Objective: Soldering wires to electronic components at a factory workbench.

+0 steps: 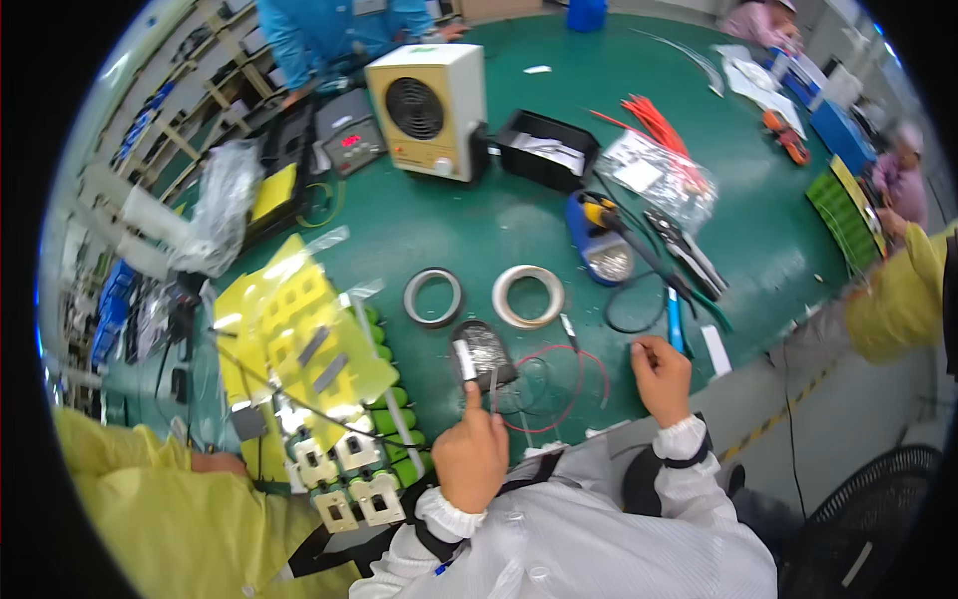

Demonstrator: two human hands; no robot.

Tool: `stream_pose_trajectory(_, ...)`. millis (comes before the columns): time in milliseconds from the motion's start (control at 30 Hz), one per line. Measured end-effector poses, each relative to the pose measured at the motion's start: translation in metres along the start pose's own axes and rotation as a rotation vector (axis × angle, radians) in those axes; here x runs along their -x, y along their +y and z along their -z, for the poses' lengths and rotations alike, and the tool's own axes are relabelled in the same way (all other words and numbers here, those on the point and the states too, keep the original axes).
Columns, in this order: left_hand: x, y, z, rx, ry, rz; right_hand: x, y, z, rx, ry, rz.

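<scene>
My left hand (472,461) has its index finger stretched out, the tip on the lower end of a white strip on a small dark, shiny, wrapped pack (486,349). Its other fingers are curled. Beside that pack lies a loop of thin red wire (579,389) with black leads. My right hand (663,382) is closed near the table's front edge, thumb and index finger pressed together; whether anything sits between them is hidden. A blue-handled tool (675,317) lies just beyond it. Two tape rolls, one grey (411,299) and one cream (501,297), lie beyond the pack.
Green cells under yellow sheets (299,329) stand at left, next to a co-worker's yellow sleeve (150,509). Farther back are a beige fan unit (462,90), a black bin (519,170), a soldering iron stand (589,245) and wire strippers (689,250). Another yellow-sleeved person (898,309) works at right.
</scene>
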State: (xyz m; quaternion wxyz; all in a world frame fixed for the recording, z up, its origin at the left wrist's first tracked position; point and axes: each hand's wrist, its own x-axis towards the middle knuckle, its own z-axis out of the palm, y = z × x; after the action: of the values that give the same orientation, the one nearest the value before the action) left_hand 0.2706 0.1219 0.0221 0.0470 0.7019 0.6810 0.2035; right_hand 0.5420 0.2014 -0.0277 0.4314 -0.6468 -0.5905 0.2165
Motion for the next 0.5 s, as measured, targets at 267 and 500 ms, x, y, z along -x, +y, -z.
stream_pose_trajectory(267, 0.011, -0.006, 0.001, 0.031, 0.027, -0.027, 0.010, 0.004, -0.004, -0.009, -0.025, -0.015)
stream_pose_trajectory(500, 0.016, -0.005, -0.006, 0.021, 0.124, -0.066, -0.045, -0.191, -0.028, -0.352, -0.870, 0.218)
